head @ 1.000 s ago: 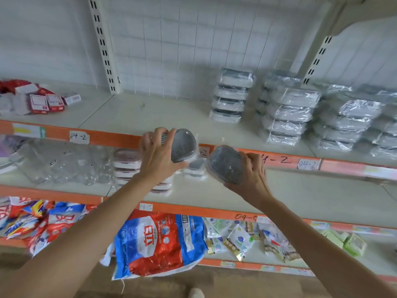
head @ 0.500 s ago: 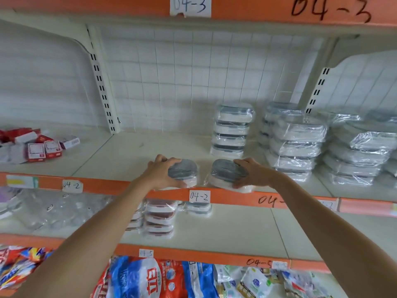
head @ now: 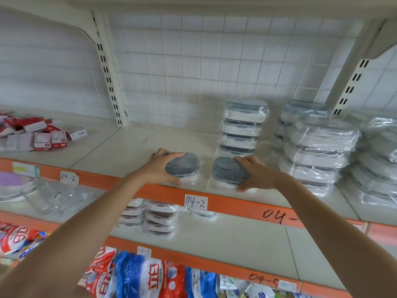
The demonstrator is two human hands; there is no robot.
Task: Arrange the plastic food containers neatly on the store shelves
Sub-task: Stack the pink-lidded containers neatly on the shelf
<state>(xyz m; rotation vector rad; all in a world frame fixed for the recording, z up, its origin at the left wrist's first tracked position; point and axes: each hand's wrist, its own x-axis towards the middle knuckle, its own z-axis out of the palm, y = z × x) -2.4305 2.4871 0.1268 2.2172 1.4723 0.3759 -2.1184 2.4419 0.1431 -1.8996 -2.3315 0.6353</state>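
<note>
Two small wrapped plastic containers with grey lids sit side by side at the front of the upper shelf (head: 129, 147). My left hand (head: 159, 166) grips the left container (head: 184, 166) from its left side, thumb along its front. My right hand (head: 253, 173) grips the right container (head: 227, 171) from its right side. Just behind the right container stands a stack of the same containers (head: 242, 127). Both containers rest on the shelf close to its orange front edge (head: 225, 203).
Larger wrapped container stacks (head: 315, 147) fill the shelf to the right. Red and white boxes (head: 43, 136) lie at the far left. On the shelf below sit brown-lidded container stacks (head: 159, 218) and clear glassware (head: 43, 196). Blue and red bags (head: 141, 276) lie lower still.
Both hands carried the two containers up from in front of the lower shelf and set them down on the upper shelf's front. The camera view rose and came closer.
</note>
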